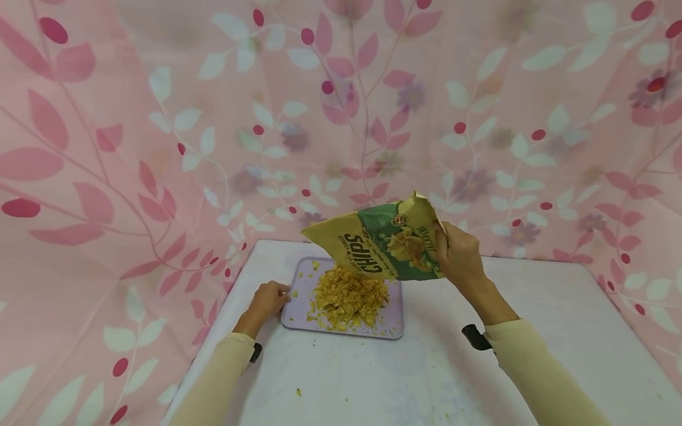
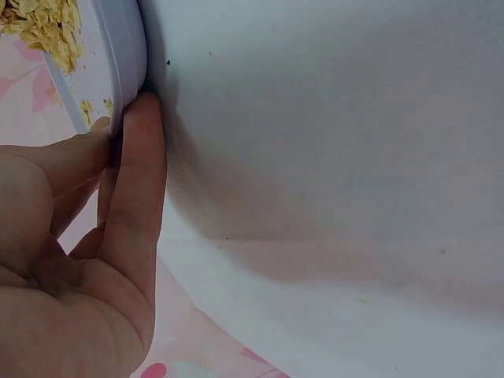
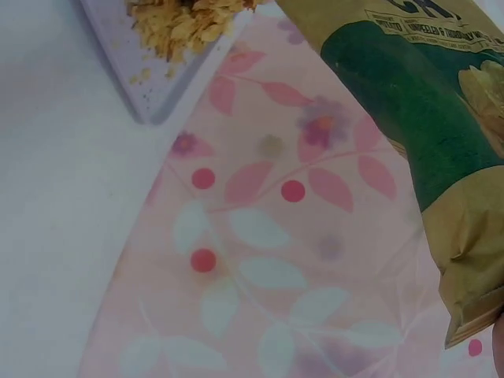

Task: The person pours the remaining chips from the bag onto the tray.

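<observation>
A pale purple tray (image 1: 301, 299) lies on the table, bearing a heap of crushed potato chips (image 1: 351, 299). At its left edge, my left hand (image 1: 266, 300) pinches the rim; the left wrist view shows the thumb and fingers (image 2: 140, 173) on either side of the tray wall (image 2: 130, 55). My right hand (image 1: 462, 255) grips one end of a green and yellow jalapeño chip bag (image 1: 391, 239). The bag is tilted over the heap, its far end toward the upper left. In the right wrist view the bag (image 3: 409, 118) fills the right side, and the hand barely shows.
Chip crumbs (image 1: 298, 391) are scattered on the white tabletop (image 1: 362, 384) in front of the tray. Pink floral cloth (image 1: 341, 118) hangs behind and on both sides of the table. Dark bands (image 1: 476, 337) sit at both wrists.
</observation>
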A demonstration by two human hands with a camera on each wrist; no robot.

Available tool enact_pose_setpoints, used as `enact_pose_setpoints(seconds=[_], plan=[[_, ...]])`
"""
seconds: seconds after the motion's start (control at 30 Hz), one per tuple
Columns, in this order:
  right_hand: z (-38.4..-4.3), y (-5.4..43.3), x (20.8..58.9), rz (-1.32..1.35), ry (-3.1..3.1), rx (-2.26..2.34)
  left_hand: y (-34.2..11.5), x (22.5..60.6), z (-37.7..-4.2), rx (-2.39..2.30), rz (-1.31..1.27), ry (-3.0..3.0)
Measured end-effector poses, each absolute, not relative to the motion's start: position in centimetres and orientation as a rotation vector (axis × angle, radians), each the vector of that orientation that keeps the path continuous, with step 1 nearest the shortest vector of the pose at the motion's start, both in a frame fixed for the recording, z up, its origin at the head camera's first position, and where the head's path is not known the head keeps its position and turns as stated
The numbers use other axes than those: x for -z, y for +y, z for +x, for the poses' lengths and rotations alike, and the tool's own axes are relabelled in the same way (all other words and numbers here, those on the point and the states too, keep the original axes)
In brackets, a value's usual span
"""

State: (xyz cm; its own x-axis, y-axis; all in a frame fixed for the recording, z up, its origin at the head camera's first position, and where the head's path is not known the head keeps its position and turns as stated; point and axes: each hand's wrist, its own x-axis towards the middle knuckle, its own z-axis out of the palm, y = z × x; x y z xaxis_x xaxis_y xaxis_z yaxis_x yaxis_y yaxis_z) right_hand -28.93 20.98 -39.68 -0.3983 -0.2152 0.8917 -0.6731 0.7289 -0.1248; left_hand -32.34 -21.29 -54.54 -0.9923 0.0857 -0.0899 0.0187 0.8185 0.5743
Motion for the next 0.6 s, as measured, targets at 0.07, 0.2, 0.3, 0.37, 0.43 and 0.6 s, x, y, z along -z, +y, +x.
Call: enact_pose_setpoints(seconds=[0.07,0.2,0.3,0.37,0.43,0.6], plan=[[-28.9,20.9,39.6,0.678,-1.939,-0.599,-21.3,54.6,-32.4,-0.907,0.077,2.879],[-28.9,20.6,38.7,0.682,-1.860,-0.644,-21.3,54.6,-32.4,-0.908,0.069,2.872],[-28.8,20.4,38.2,0.745,-1.876,-0.624,-21.3,54.5,-32.4,-0.912,0.063,2.881],[-28.7,20.3,38.0,0.815,-1.922,-0.584,-21.4,54.5,-32.4,-0.910,0.062,2.891],[-28.7,20.3,38.0,0.882,-1.979,-0.545,-21.4,54.5,-32.4,-0.905,0.065,2.899],[-28.8,20.1,37.7,0.911,-1.992,-0.521,-21.4,54.5,-32.4,-0.885,0.087,2.889]])
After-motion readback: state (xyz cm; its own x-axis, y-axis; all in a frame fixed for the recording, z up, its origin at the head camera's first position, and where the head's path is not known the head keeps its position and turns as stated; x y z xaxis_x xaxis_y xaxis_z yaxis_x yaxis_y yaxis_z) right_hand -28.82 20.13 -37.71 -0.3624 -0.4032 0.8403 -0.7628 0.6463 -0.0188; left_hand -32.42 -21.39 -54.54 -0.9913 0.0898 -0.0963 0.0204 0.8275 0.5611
